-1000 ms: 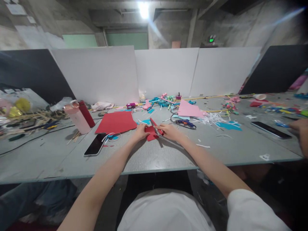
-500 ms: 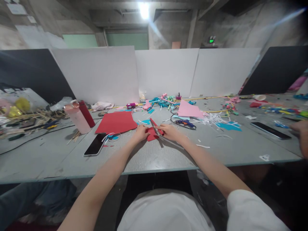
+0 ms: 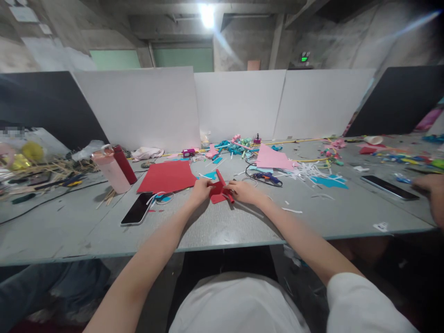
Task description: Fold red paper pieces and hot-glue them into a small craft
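My left hand (image 3: 200, 192) is closed on the left edge of a small red paper piece (image 3: 217, 198), just above the table. Across the right side of this piece lies a thin rolled red tube (image 3: 220, 178), slanting from upper left to lower right. My right hand (image 3: 241, 191) has its fingers closed around the middle of the tube, where the fingertips hide part of it. Behind my left hand, a larger red sheet (image 3: 166, 176) rests on the table.
A smartphone (image 3: 137, 209), a pink bottle (image 3: 111, 170) and a red bottle (image 3: 125, 165) stand or lie to the left. A glue gun (image 3: 267, 178), pink paper (image 3: 274, 158) and white strips (image 3: 308, 171) are right. Another person's hand (image 3: 432, 187) is at far right.
The red tube has shifted slightly and turned steeper, with its lower end now showing below my right fingers. My right hand has moved a little left. The other person's hand has shifted left.
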Demonstrator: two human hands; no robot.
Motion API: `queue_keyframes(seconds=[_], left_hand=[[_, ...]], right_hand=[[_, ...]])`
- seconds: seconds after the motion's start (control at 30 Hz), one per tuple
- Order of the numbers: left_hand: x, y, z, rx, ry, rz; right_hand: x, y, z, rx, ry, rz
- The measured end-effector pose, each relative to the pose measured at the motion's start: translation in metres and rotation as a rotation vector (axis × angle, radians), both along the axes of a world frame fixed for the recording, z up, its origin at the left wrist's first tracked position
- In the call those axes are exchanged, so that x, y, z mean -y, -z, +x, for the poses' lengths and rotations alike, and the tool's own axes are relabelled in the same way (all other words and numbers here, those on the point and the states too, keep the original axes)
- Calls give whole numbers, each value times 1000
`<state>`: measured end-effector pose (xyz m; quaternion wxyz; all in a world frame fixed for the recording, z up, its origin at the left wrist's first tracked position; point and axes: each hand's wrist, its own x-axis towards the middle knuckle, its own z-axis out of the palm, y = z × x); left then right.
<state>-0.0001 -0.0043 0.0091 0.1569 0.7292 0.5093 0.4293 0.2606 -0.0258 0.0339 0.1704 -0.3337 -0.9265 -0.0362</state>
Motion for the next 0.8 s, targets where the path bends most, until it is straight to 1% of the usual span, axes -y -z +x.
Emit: queue_keyframes(seconds=[0.1,0.2,0.3,0.37,0.43,0.5,0.6,0.7,0.8], left_hand=[[3,-6,-2,138,-16,-17],[7,-13,-4,127,-63,5],[10,-20,-3,85,-169,20],[12,-25,0,103,-234,55],[14,-28,2,151,-261,97],[16,-29,4,207,-252,119],[18,-28,7,287,-201,105],[21,-25,12,308,-94,46],[23,-22,18,275,-4,-8]], right_hand=[[3,-1,-2,-6,-46,-18],[5,-2,-3,-31,-76,-35],[5,0,-5,-39,-56,-41],[3,2,-6,-47,-36,-32],[1,4,-8,-88,-11,-27],[1,6,-10,-155,8,-39],[4,5,-11,-245,22,-37],[8,3,-10,-314,28,-12],[10,2,-10,-334,-18,-33]])
